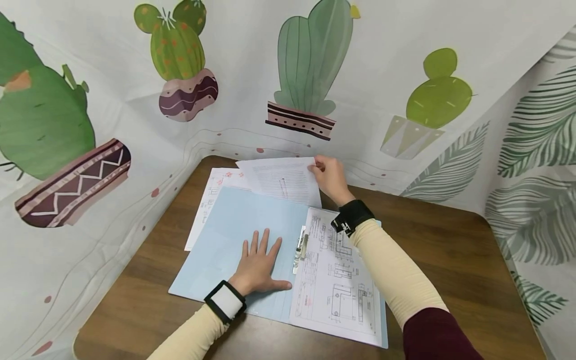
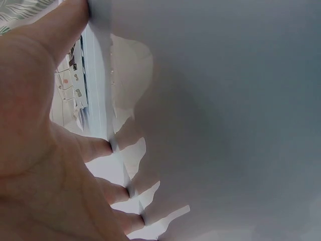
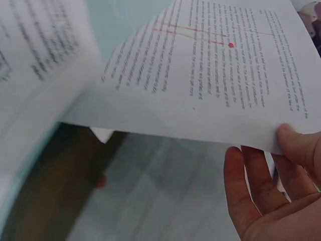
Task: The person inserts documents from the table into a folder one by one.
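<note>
A light blue folder (image 1: 225,240) lies open on the brown table (image 1: 450,250). My left hand (image 1: 260,264) presses flat on its left cover (image 2: 225,125), fingers spread and straight. A metal clip (image 1: 300,247) runs along the spine, and a sheet of technical drawings (image 1: 337,280) lies on the right half. At the far edge my right hand (image 1: 327,176) pinches the corner of a printed text sheet (image 1: 283,181), thumb on top and fingers underneath. In the right wrist view that sheet (image 3: 215,85) is lifted off the table, with red marks on its text.
Another white sheet (image 1: 209,205) with small drawings lies partly under the folder at the left. A cactus-print cloth (image 1: 288,75) hangs close behind the table, and a leaf-print one (image 1: 540,165) on the right. Bare tabletop shows at the right and front.
</note>
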